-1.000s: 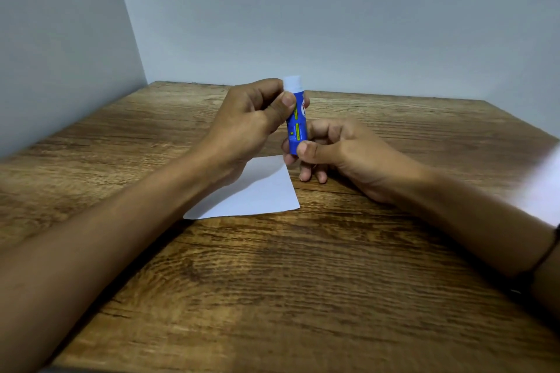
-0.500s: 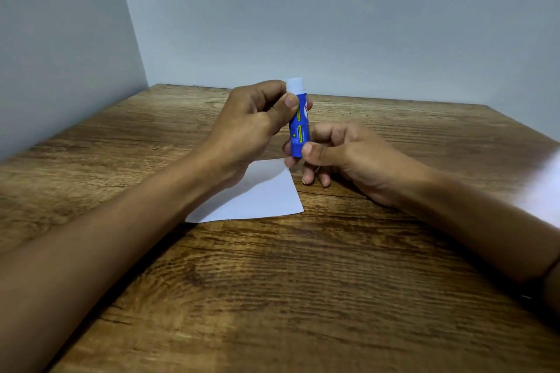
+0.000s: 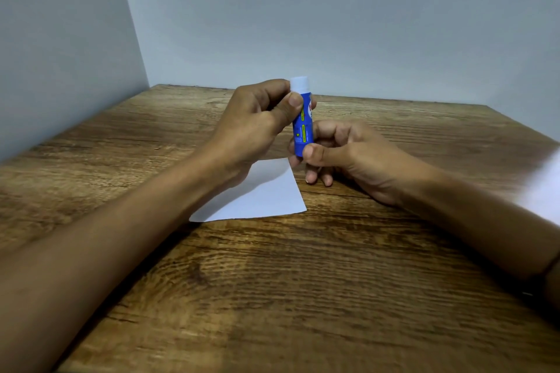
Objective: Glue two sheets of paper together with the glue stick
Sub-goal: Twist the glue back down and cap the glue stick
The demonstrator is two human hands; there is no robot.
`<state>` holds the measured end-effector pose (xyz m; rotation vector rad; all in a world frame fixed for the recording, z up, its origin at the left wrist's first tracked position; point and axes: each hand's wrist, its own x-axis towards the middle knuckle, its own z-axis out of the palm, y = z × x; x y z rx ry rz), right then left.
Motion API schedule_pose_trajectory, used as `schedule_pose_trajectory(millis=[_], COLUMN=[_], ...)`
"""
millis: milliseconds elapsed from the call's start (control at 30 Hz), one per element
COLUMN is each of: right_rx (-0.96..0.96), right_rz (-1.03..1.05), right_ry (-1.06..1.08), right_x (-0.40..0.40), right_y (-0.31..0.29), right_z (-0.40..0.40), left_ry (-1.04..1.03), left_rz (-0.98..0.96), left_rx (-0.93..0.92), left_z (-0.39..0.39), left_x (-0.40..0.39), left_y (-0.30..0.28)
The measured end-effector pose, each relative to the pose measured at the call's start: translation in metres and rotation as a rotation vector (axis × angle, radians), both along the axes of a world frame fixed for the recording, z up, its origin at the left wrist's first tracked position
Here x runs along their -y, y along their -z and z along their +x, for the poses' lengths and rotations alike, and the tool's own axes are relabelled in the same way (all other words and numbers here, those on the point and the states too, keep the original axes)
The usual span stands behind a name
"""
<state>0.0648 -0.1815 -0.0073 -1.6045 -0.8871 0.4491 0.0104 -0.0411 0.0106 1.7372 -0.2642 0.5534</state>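
Nothing much moves: both hands keep holding the glue stick (image 3: 303, 127) upright over the paper (image 3: 260, 194). Left hand (image 3: 257, 124) pinches the top, right hand (image 3: 342, 154) grips the bottom, so the cap looks about to come off.

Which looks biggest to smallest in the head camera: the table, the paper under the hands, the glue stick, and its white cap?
1. Table
2. Paper, partly hidden by the left hand
3. Glue stick
4. Cap

The order looks clear; closeness to the camera does not change it.
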Motion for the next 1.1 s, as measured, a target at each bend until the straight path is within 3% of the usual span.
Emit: schedule_pose_trajectory(millis=[333,633,833,1100], right_rx=[-0.051,0.037,-0.027,0.022], right_rz=[0.019,-0.043,-0.007,-0.034], right_ry=[-0.036,0.042,-0.033,0.049], right_x=[0.0005,-0.0011,0.0007,-0.0014], right_y=[-0.0013,-0.0002,0.0001,-0.0007], right_z=[0.0016,-0.0013,0.0020,0.0002], left_ry=[-0.001,0.028,0.005,0.029], left_rz=[-0.011,0.000,-0.009,-0.013], left_rx=[0.013,0.015,0.013,0.017], left_z=[-0.0003,-0.0017,-0.0003,-0.0015], left_x=[-0.0008,0.0018,-0.0003,0.0015], left_y=[-0.0008,0.0000,0.0002,-0.0009])
